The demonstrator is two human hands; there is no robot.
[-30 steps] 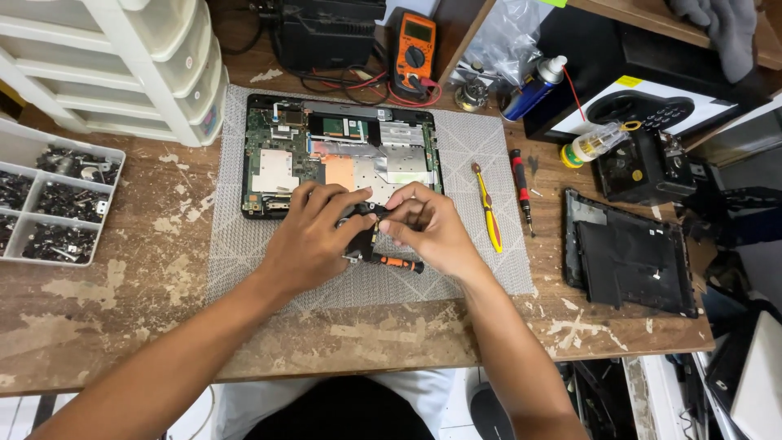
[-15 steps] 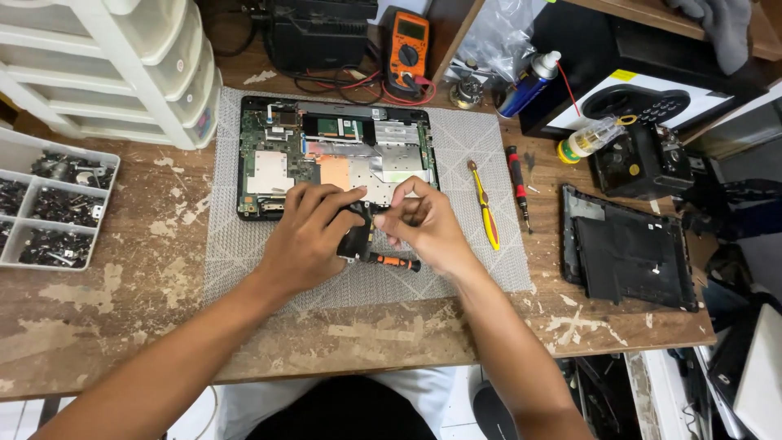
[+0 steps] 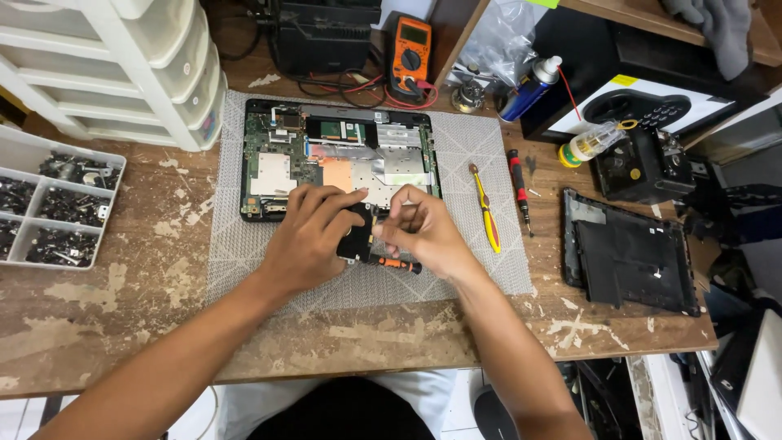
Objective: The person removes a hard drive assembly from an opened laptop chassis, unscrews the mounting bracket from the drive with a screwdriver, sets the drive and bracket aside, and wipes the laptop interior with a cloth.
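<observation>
Both hands are meeting over the grey mat (image 3: 244, 261), just in front of the person. The left hand (image 3: 305, 236) is gripping a small black part (image 3: 356, 236), fingers curled over its top edge and holding it tilted up off the mat. The right hand (image 3: 423, 232) is pinching at that part's right side with thumb and fingertips closed together (what they are nipping is too small to tell). An orange-handled screwdriver (image 3: 395, 263) is lying on the mat just under the right hand, touching or nearly touching its heel, so the tool is down rather than in use.

Just beyond the knuckles, the opened laptop (image 3: 326, 155) is lying with its boards and copper plate bared. As I judge it, the stripping-down is well along: the cover is off, and the black part seems already out of the chassis, though the main board is sitting in place.

To the right of the right hand, a yellow pry tool (image 3: 484, 210) and a red-and-black screwdriver (image 3: 519, 189) are lying side by side; farther right, well apart, is the black bottom cover (image 3: 627, 261). Far left of the left hand sits a parts tray (image 3: 57, 208) holding dark screws and brackets. Farthest off is an orange multimeter (image 3: 413, 50).
</observation>
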